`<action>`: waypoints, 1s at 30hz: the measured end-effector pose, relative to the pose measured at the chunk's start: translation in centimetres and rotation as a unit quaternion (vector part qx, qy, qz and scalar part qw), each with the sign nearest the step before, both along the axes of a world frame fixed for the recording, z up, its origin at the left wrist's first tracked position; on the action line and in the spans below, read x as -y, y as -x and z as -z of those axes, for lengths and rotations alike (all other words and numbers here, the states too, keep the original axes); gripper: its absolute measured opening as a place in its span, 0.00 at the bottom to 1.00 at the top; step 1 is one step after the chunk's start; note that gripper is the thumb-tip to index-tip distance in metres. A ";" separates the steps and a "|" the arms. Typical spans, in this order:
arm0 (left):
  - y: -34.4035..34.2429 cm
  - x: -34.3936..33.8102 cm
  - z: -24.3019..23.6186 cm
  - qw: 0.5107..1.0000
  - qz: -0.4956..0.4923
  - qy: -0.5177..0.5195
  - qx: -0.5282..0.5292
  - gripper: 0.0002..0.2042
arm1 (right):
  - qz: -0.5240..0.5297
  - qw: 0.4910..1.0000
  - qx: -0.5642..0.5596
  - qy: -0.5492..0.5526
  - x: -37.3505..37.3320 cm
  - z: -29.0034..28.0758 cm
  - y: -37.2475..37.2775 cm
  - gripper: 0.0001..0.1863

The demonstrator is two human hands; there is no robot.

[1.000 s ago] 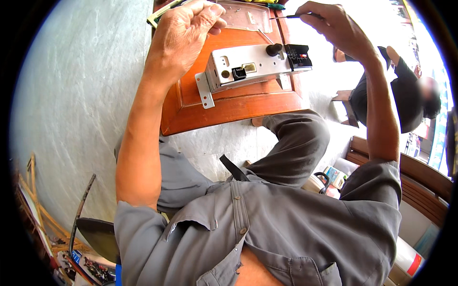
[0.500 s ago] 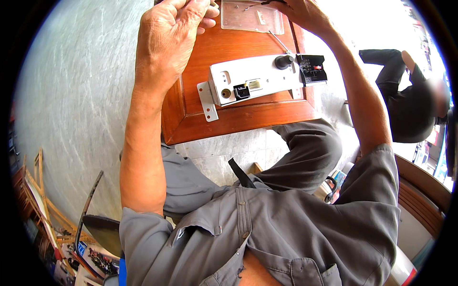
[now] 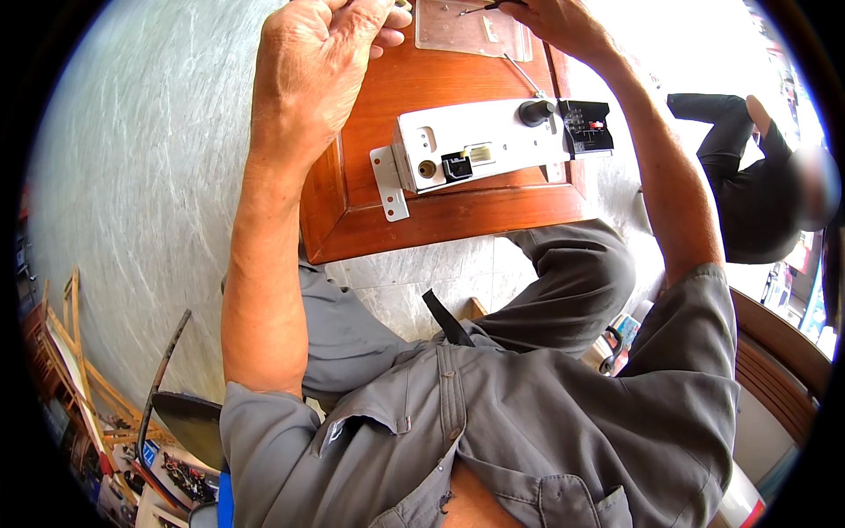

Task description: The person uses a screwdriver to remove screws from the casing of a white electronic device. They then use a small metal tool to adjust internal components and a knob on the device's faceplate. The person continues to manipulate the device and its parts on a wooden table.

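Right hand [image 3: 556, 22]: gripping thin dark tool [image 3: 481, 9] over clear tray [image 3: 440, 37]; left hand [image 3: 317, 66]: curled round pale piece [image 3: 403, 4]; metal box [image 3: 484, 128] nearer, on wooden surface [image 3: 475, 216]; could scatter small bits [image 3: 490, 31] if slipping with tip.

Pale, grey-streaked floor [image 3: 158, 176] lies beneath a reddish-brown wooden table [image 3: 493, 208].

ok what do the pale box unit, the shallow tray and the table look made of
Pale box unit: probably sheet metal, smooth, maybe painted, with holes in its face.
Shallow tray: likely clear plastic, slightly glossy; reddish wood beneath shows through.
Table: apparently varnished wood, given its grain and sheen.
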State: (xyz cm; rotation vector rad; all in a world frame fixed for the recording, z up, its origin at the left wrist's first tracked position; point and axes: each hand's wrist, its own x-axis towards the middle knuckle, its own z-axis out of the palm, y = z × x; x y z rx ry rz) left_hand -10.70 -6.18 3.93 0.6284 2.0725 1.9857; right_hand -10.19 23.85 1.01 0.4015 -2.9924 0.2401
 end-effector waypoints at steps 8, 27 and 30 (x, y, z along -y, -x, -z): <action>0.3 0.3 -0.1 0.999 0.025 -0.012 0.019 0.15 | -0.016 0.999 -0.020 -0.021 -0.1 0.4 0.3 0.09; 1.1 0.0 1.2 0.999 0.017 -0.030 0.008 0.12 | 0.002 1.000 0.006 0.029 1.3 -2.2 0.0 0.10; 1.0 0.2 1.1 1.000 0.004 -0.016 0.003 0.12 | 0.000 1.000 -0.015 -0.005 1.3 -1.2 0.6 0.11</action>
